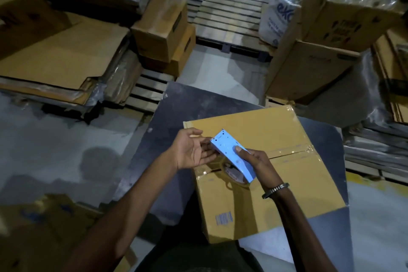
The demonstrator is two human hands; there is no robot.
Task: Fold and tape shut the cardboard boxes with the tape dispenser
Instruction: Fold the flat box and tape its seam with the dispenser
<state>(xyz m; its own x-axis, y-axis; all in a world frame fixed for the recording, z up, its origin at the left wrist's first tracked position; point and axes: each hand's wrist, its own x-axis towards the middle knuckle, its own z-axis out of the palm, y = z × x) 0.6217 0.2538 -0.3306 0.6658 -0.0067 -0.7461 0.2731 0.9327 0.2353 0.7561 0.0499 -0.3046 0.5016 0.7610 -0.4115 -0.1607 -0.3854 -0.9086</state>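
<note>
1. Your right hand (254,159) grips the blue tape dispenser (231,154) above the cardboard box (265,174), thumb on top; your left hand (192,150) is spread, fingertips at the dispenser's front end, probably finding the tape end.
2. The dispenser looks light and rigid; hold its body, away from the front edge.
3. The box on the dark surface (198,104) looks stiff; press flaps beside the seam.
4. Count: one dispenser, one box in work, several stacked beyond.
</note>
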